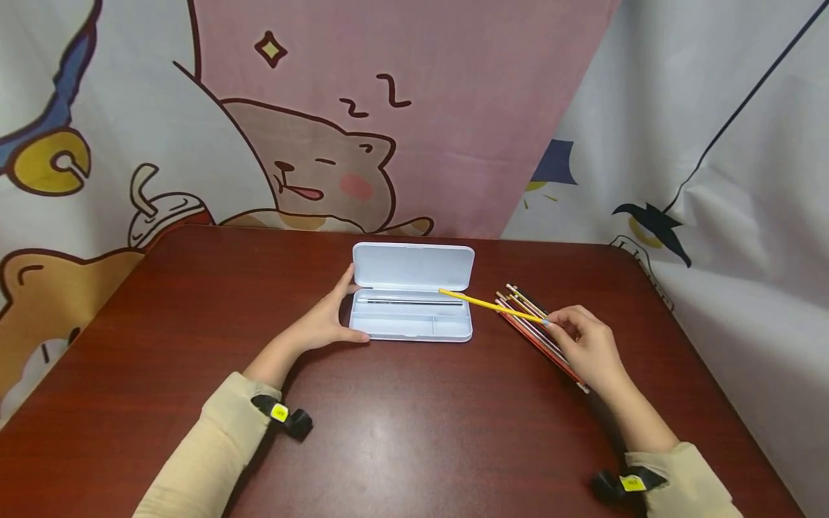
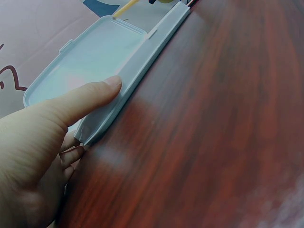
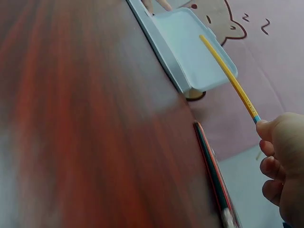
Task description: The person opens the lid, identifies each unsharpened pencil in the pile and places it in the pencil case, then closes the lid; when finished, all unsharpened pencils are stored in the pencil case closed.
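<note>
Head cam catches both hands, but the right one covers part of the loose pencils (image 1: 540, 346), so I can't count them properly. Right wrist view chops that bunch off at the bottom edge, and left wrist view only gets a bit of the yellow pencil (image 1: 488, 305) up top. There's also a skinny dark-and-light stick (image 1: 414, 301) in the back slot of the white case (image 1: 396, 327), too thin to make out for sure.

Left hand (image 1: 326, 320) is spread around the case's left end, thumb against the front wall, fingers round the side and partly hidden. Right hand (image 1: 586, 345) pinches the yellow pencil by its blue end, other fingers curled in.

That pencil's in the air, running left and slightly away from the person, free end above the case's back right area. Case sits lengthwise left-to-right on the desk (image 1: 388, 432), lid (image 1: 414, 266) up at the back.
</note>
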### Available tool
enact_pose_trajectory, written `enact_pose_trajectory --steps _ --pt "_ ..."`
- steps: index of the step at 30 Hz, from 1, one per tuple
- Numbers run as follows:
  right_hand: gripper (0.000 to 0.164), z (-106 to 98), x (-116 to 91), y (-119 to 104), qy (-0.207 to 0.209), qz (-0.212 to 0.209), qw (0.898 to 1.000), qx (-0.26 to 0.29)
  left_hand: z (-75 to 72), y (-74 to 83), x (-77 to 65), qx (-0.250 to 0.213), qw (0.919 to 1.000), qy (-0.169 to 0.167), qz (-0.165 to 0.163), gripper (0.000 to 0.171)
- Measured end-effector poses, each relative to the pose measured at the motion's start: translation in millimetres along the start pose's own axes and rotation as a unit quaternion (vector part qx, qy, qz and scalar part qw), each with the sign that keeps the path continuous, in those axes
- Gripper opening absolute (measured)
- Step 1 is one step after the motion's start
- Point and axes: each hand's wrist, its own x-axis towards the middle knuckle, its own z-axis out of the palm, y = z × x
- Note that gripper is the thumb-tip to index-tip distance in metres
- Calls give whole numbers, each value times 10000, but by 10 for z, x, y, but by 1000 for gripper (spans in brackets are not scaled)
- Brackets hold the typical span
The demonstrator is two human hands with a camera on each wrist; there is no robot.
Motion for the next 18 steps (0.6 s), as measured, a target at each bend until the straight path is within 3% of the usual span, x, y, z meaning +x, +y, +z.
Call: enact_pose_trajectory --steps 18 --pt "8 488 367 -221 -280 -362 9984 343 1 0 4 174 9998 20 -38 132"
